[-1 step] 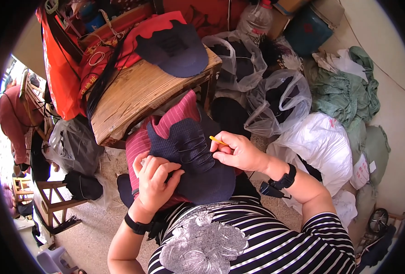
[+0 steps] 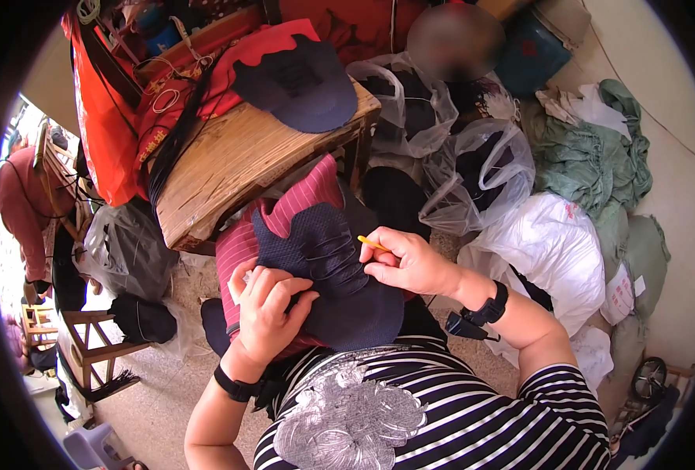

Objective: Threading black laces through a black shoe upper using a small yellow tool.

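Note:
A dark blue knit shoe upper [image 2: 359, 309] lies spread over a red pin-striped cloth [image 2: 236, 252] on my lap. Black lace runs across its middle in several loose rows. My left hand [image 2: 267, 307] is curled on the upper's left side, fingers and thumb pressed on the fabric. Just right of the lacing, my right hand [image 2: 418, 265] pinches a thin yellow-handled tool [image 2: 372, 243]. Its working tip is hidden, so I cannot tell its kind.
Ahead stands a wooden stool [image 2: 230, 168] bearing a second dark upper [image 2: 304, 90] and black laces [image 2: 183, 129]. Clear plastic bags [image 2: 481, 172] and a white sack [image 2: 547, 247] crowd the right. At left are a red bag [image 2: 104, 133] and a person in a pink sleeve [image 2: 30, 211].

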Demonstrator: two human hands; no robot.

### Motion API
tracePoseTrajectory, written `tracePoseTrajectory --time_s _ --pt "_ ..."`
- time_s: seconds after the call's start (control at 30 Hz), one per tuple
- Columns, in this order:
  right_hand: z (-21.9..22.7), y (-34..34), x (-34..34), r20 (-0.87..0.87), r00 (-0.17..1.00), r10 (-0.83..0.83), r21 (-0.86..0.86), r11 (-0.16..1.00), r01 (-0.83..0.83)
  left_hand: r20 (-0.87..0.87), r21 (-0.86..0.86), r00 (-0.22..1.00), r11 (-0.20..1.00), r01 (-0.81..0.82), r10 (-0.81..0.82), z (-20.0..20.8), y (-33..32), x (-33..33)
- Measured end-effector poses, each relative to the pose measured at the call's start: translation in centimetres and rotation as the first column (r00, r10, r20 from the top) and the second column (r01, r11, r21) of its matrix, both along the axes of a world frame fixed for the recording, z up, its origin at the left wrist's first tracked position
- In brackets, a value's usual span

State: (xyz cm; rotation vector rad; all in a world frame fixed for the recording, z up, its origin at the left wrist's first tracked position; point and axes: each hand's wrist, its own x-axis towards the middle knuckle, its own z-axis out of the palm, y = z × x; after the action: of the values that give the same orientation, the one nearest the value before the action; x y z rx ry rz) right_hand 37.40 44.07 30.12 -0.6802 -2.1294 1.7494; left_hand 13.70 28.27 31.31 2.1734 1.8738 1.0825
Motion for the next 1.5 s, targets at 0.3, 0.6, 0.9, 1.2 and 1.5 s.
tracePoseTrajectory --time_s 0.3,0.6,0.9,1.2,1.5 --pt "0.1 -0.1 -0.7 -0.023 0.997 0.080 0.210 0.975 -0.074 0.147 -0.270 0.985 0.962 -0.049 0.092 -1.2 0.9 -0.3" --pt "-0.4 1.1 -0.9 -0.018 0.982 0.187 0.234 0.956 -0.177 0.125 -0.311 0.990 0.950 -0.017 0.058 -0.7 0.8 -0.2" --pt "-0.9 0.6 -1.4 -0.077 0.987 0.141 0.222 0.967 -0.121 0.119 -0.304 0.991 0.952 -0.027 0.066 -1.0 0.8 -0.1" --pt "-1.9 1.5 -0.4 -0.132 0.991 0.005 -0.301 0.953 -0.045 0.113 -0.317 0.991 0.948 -0.028 0.067 -0.7 1.0 0.1" --pt "-1.7 1.2 0.0 -0.120 0.991 -0.057 -0.444 0.896 -0.002 0.151 -0.249 0.988 0.968 -0.002 0.041 -1.0 0.5 -0.2"
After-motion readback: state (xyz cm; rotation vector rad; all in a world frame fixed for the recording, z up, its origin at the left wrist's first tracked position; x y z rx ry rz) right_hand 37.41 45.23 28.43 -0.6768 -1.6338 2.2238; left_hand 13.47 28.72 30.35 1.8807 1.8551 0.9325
